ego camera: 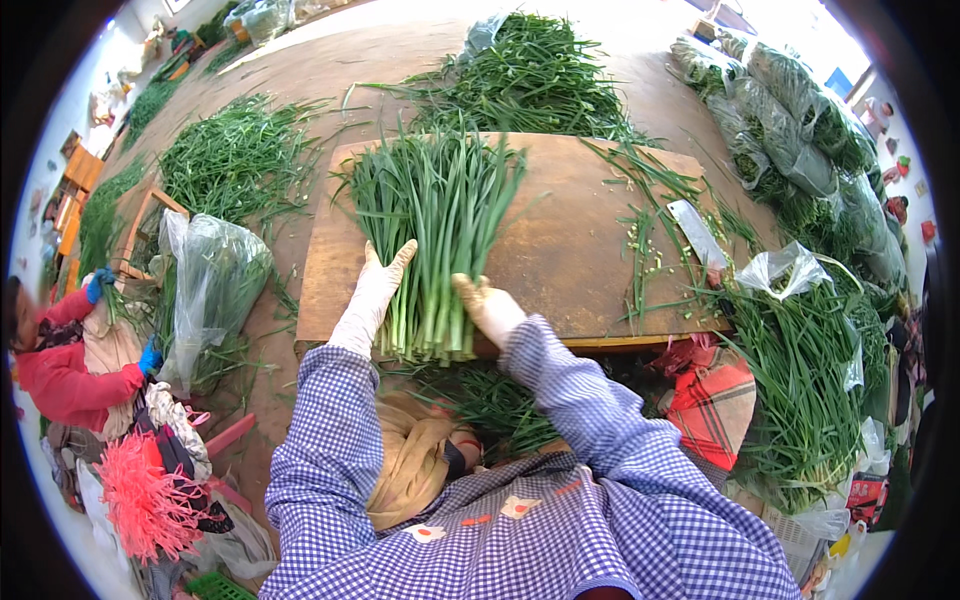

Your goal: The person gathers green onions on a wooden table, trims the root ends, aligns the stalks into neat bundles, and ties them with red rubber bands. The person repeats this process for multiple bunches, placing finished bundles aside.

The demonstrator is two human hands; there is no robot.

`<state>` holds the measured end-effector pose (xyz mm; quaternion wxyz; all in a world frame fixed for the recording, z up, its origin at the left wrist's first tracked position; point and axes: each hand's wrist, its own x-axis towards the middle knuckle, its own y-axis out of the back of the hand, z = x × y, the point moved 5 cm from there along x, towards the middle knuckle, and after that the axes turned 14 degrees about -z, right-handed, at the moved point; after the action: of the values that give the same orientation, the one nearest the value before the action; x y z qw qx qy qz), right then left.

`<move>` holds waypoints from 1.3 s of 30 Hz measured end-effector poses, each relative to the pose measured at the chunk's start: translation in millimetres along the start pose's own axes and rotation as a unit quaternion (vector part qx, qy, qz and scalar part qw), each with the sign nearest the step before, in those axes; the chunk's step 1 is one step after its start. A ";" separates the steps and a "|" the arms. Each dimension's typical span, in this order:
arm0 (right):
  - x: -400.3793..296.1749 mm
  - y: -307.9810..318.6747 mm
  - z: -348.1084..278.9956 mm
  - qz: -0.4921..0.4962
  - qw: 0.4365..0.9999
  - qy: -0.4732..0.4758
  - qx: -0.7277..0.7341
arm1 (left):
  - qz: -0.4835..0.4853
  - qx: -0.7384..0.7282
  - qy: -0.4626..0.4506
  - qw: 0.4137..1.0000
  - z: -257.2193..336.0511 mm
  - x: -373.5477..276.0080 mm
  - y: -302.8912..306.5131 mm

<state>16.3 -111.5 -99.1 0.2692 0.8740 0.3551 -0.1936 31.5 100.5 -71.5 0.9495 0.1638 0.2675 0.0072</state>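
Note:
A thick bunch of long green leafy stalks [442, 217], perhaps garlic greens, lies on a wooden board [570, 247], leaves pointing away and pale cut ends at the near edge. My left hand [379, 285], in a pale glove, rests against the bunch's left side, thumb spread from the fingers. On the right side, my gloved right hand [486, 304] touches the stalks near their pale ends, fingers partly curled. Neither hand is closed round the bunch. Toward the board's right edge lies a cleaver [697, 234] with a broad metal blade, among loose leaves and chopped bits [641, 244].
Heaps of greens lie beyond the board [532, 82] and at left [225, 161]. A plastic bag of greens [214, 292] stands at left, near a co-worker in blue gloves [67, 367]. More greens [795, 382] stand at right, below stacked filled bags [787, 135]. Pink ties [154, 495] hang lower left.

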 end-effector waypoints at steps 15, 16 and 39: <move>-89.2 5.5 4.9 -0.023 0.984 -0.011 -0.175 | -0.048 -0.013 -0.085 0.995 7.8 -28.0 -31.5; -110.9 14.8 8.8 -0.002 0.982 -0.015 -0.188 | 0.013 0.047 -0.090 0.995 10.9 -29.0 -18.9; -301.3 53.3 114.7 -0.167 0.885 0.175 0.398 | -0.551 -0.024 0.025 0.834 67.8 -187.9 -272.0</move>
<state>-164.7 -369.1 -11.2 -0.2037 0.8551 0.4305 -0.2050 -114.9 -196.7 -7.7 0.7933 -0.0339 0.3364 -0.5063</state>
